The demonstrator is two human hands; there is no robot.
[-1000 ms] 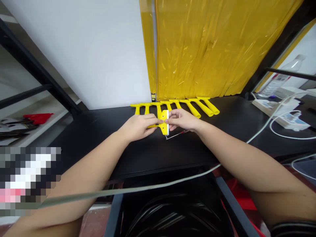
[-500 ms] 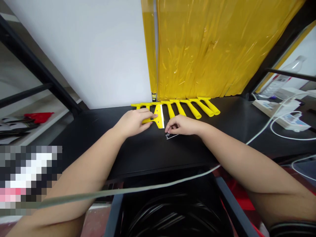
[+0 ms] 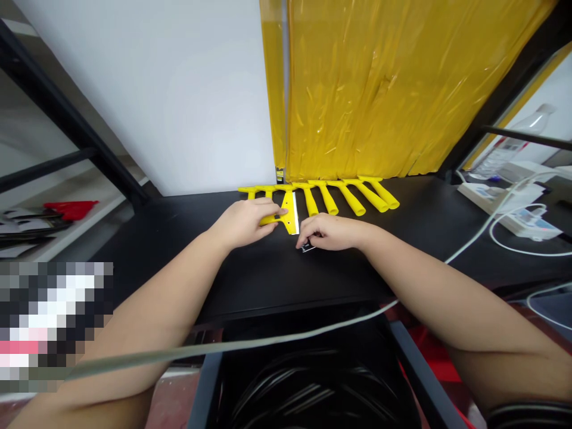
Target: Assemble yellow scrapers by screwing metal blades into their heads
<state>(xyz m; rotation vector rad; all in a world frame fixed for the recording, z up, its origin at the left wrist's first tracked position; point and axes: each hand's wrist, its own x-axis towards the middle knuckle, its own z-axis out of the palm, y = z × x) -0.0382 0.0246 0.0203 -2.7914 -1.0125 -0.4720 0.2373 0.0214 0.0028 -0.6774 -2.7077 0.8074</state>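
Note:
My left hand (image 3: 245, 221) is closed round the handle of a yellow scraper (image 3: 289, 219), its thumb and fingers gripping near the head. The scraper lies low over the black tabletop, its pale blade edge facing right. Just right of that edge, my right hand (image 3: 329, 232) is curled with fingertips down on a small flat black piece with white print (image 3: 307, 246). Most of that piece is hidden under the fingers, so its kind cannot be made out. Behind both hands, several yellow scrapers (image 3: 351, 199) lie in a row along the back, handles pointing toward me.
A white panel (image 3: 179, 95) and a yellow film-covered panel (image 3: 384, 89) rise behind the black table (image 3: 263, 280). On the right are a power strip (image 3: 527, 214) and a plastic bottle (image 3: 509, 143). A pale cable (image 3: 295, 338) crosses in front of the table.
My right hand has shifted slightly left, its fingers now covering more of the black piece. The left hand still grips the scraper, almost unmoved.

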